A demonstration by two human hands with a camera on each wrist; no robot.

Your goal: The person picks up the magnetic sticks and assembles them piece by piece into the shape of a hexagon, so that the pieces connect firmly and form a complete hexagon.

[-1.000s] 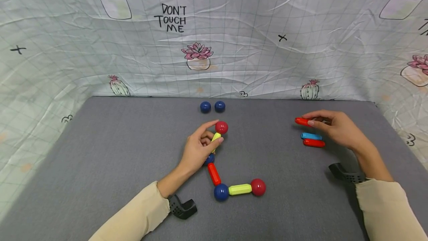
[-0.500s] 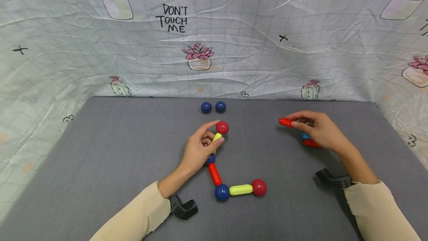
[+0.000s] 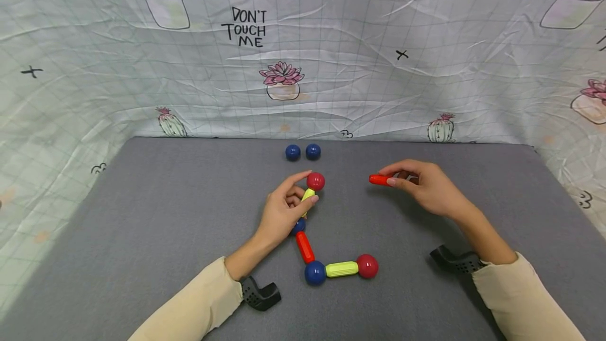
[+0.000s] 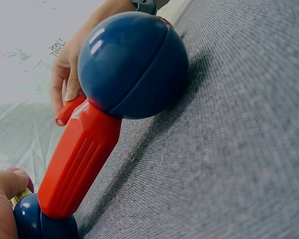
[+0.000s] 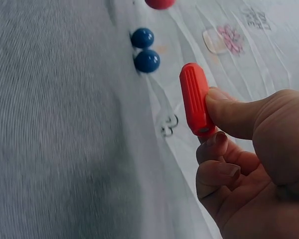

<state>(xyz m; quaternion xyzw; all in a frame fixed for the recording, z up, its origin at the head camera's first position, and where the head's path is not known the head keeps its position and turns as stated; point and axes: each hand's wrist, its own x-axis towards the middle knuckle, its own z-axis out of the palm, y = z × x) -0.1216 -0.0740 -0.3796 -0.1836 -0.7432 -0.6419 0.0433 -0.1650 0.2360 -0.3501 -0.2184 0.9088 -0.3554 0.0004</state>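
The right hand (image 3: 433, 189) holds a red rod (image 3: 380, 179) in a narrow grip between thumb and fingertips, lifted above the grey tabletop (image 3: 142, 236) to the right of the built chain; the rod's rear end is hidden inside the fingers, and the right wrist view shows only its front portion (image 5: 196, 98). The left hand (image 3: 281, 212) grips a yellow-green rod (image 3: 307, 194) between thumb and forefinger, with a red ball (image 3: 315, 181) at the rod's far end; most of this rod is covered by the fingers. Below the hand, a dark blue ball (image 3: 298, 225) is largely hidden by the palm, followed by a red connector (image 3: 304, 247), a second blue ball (image 3: 314, 272), a yellow-green connector (image 3: 342, 269) and a second red ball (image 3: 367, 266), all lying on the tabletop. In the left wrist view the chain fills the frame and is cut off at the lower edge. Two loose blue balls (image 3: 303, 152) sit side by side near the far edge. A printed cloth (image 3: 331, 41) hangs behind.
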